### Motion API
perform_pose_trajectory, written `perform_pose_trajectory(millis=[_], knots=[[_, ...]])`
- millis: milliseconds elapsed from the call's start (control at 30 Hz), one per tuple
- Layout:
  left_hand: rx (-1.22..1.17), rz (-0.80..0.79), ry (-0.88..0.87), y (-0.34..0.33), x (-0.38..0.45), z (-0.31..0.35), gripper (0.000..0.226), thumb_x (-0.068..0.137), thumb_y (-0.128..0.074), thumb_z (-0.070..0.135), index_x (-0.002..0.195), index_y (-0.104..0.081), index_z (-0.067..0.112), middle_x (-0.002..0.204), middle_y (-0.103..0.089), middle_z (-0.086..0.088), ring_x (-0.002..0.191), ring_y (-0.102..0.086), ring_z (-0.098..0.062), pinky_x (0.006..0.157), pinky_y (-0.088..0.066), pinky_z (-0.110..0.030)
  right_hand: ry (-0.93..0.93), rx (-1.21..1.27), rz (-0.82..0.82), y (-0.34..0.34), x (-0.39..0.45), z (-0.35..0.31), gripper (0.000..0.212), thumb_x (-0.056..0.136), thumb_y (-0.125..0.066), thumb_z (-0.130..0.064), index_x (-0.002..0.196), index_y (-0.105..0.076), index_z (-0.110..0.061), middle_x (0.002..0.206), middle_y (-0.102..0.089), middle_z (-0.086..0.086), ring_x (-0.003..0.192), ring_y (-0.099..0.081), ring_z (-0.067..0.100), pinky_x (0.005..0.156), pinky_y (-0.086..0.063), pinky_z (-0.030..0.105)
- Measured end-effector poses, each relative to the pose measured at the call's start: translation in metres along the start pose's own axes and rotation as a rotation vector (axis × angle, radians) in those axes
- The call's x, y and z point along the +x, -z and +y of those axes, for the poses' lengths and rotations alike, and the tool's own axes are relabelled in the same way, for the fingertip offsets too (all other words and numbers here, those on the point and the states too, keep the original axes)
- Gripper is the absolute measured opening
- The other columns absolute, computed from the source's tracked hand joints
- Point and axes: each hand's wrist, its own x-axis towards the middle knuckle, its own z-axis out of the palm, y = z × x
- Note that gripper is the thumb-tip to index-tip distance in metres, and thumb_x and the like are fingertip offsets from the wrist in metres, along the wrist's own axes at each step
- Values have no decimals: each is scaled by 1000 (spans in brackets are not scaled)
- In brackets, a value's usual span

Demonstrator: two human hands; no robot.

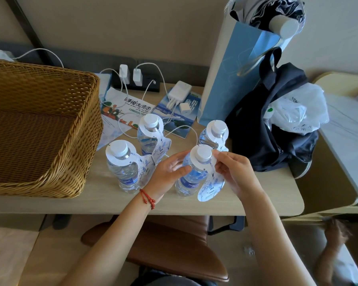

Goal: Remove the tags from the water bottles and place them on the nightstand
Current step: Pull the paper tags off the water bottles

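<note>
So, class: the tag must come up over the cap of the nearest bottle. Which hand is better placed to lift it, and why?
The right hand. It already pinches the tag beside the cap, while the left hand holds the nearest bottle by its shoulder, steadying it.

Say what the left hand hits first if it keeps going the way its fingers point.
The left hand points up and right at the near bottle, which its fingers already touch. Past that, probably the far right bottle, though depth is unclear.
</note>
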Motion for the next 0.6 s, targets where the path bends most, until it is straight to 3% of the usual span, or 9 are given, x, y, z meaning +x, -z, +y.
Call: perform_pose_trajectory(millis=[133,200,267,467,600], knots=[[-4,-15,10,2,-1,-1,32,83,-65,15,111,-56,26,117,-60,8,104,-56,10,86,-45,-9,9,25,-12,-1,0,-4,35,85,-62,-14,49,-62,-14,48,-53,-3,48,-46,6,52,-42,13],[-9,-13,5,1,-1,3,52,68,-73,46,113,-55,27,117,-59,11,106,-55,8,86,-45,-10,22,16,-22,-2,1,-7,33,85,-62,-14,52,-62,-11,50,-52,-1,50,-45,8,55,-41,15],[-3,-5,12,0,-2,5,76,53,-72,64,115,-55,25,117,-59,12,108,-55,7,82,-43,-7,40,0,-36,-3,2,-9,29,83,-63,-16,55,-62,-10,51,-52,-1,51,-45,8,57,-41,16],[-23,-8,22,-1,-3,6,90,46,-71,71,120,-52,23,118,-56,15,103,-52,16,75,-41,-1,107,-8,-72,-4,1,-16,24,63,-71,-36,57,-66,-13,54,-56,0,55,-48,9,60,-42,18],[4,1,35,-2,-3,6,79,46,-70,71,112,-54,31,114,-57,18,101,-53,17,75,-41,-1,129,-51,-38,0,0,-19,26,74,-71,-26,52,-65,-16,50,-54,-4,53,-46,8,58,-40,17]])
